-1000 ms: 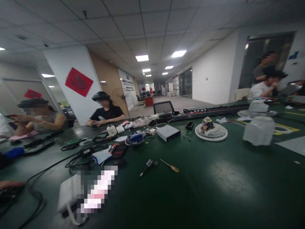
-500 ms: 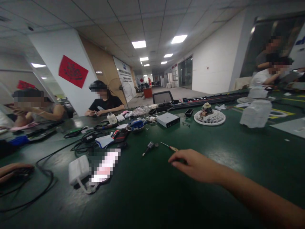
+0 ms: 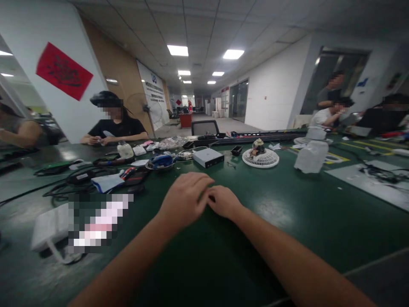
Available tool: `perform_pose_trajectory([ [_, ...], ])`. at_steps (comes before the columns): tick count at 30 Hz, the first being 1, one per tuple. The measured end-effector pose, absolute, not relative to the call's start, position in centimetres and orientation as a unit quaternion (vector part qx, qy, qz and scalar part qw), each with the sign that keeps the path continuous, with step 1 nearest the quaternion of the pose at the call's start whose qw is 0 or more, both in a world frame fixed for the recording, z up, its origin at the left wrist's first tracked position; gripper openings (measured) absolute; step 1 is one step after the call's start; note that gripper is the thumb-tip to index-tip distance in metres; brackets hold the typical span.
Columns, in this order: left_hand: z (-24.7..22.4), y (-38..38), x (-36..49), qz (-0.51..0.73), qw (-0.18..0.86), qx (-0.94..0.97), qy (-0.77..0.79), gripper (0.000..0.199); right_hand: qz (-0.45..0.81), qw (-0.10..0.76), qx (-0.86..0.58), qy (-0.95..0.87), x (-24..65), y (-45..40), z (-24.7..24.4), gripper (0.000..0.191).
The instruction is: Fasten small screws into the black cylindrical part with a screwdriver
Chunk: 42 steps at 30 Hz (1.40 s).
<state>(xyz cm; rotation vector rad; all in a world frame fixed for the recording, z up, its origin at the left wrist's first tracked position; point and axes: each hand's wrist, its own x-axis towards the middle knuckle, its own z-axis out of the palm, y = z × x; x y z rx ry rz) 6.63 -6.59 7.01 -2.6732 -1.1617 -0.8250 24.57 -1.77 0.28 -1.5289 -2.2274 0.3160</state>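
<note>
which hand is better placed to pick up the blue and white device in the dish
The left hand looks better placed. It rests on the dark green bench top on the device's side, closer to the blue-and-white device than the right hand, which lies farther over, against the left hand.

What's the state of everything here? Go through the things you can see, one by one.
Left hand: fingers curled, touching the right hand.
Right hand: fingers curled, low over the table.
White metal box: closed, lying flat.
Round white fan guard: lying flat, small object on top.
Office chair: unoccupied.
</note>
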Motion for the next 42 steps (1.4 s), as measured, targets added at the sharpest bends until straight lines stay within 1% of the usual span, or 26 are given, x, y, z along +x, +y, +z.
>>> perform_pose_trajectory([
  [2,4.6,-3.4,5.8,-0.293,0.112,-0.818,-0.483,0.040,0.072,0.191,-0.556,-0.805,25.2,-1.5,0.9,0.027],
  [3,3.2,-2.2,5.1,-0.281,0.122,-0.796,-0.523,0.043,0.060,0.183,-0.564,-0.803,25.6,-1.3,1.1,0.030],
  [5,0.9,-0.2,3.6,-0.253,0.116,-0.754,-0.595,0.053,0.063,0.177,-0.576,-0.796,26.3,-0.8,1.3,0.034],
  [7,-0.5,1.2,2.4,-0.233,0.083,-0.730,-0.637,0.060,0.066,0.186,-0.578,-0.792,26.8,-0.4,1.2,0.039],
  [9,-0.9,2.1,1.9,-0.177,0.024,-0.758,-0.628,0.061,0.048,0.192,-0.591,-0.782,27.1,-0.1,1.0,0.041],
  [10,-0.9,2.3,1.9,-0.164,0.008,-0.770,-0.616,0.058,0.035,0.187,-0.602,-0.776,27.1,0.0,0.9,0.037],
  [12,-0.6,2.4,1.9,-0.160,-0.007,-0.786,-0.597,0.045,0.025,0.169,-0.622,-0.764,27.0,0.1,0.7,0.029],
  [14,-0.4,2.4,1.8,-0.165,-0.017,-0.792,-0.588,0.034,0.033,0.169,-0.620,-0.765,26.8,0.0,0.5,0.025],
  [17,-0.5,2.3,1.5,-0.172,-0.036,-0.799,-0.575,0.027,0.037,0.174,-0.619,-0.765,26.4,-0.3,0.4,0.020],
  [23,-0.7,2.1,1.4,-0.192,-0.031,-0.815,-0.546,0.022,0.051,0.240,-0.622,-0.744,25.3,-1.0,0.5,0.027],
  [29,-0.5,1.4,2.2,-0.208,-0.022,-0.840,-0.501,0.018,0.119,0.295,-0.590,-0.742,24.3,-1.3,0.2,0.025],
  [30,-0.5,1.3,2.2,-0.211,-0.027,-0.843,-0.493,0.018,0.119,0.299,-0.590,-0.740,24.1,-1.3,0.1,0.025],
  [33,-0.7,1.2,2.2,-0.218,-0.038,-0.849,-0.480,0.018,0.097,0.298,-0.589,-0.745,23.8,-1.3,-0.2,0.037],
  [34,-0.7,1.2,2.2,-0.219,-0.039,-0.849,-0.480,0.017,0.093,0.292,-0.589,-0.748,23.7,-1.2,-0.2,0.038],
  [38,-0.9,1.0,2.4,-0.218,-0.052,-0.847,-0.482,0.018,0.085,0.276,-0.577,-0.764,23.5,-1.2,-0.2,0.027],
  [40,-0.9,0.8,2.6,-0.216,-0.059,-0.847,-0.482,0.019,0.086,0.271,-0.561,-0.778,23.5,-1.1,-0.2,0.026],
  [42,-0.8,0.5,2.9,-0.213,-0.069,-0.848,-0.480,0.019,0.088,0.283,-0.533,-0.793,23.5,-1.0,-0.2,0.028],
])
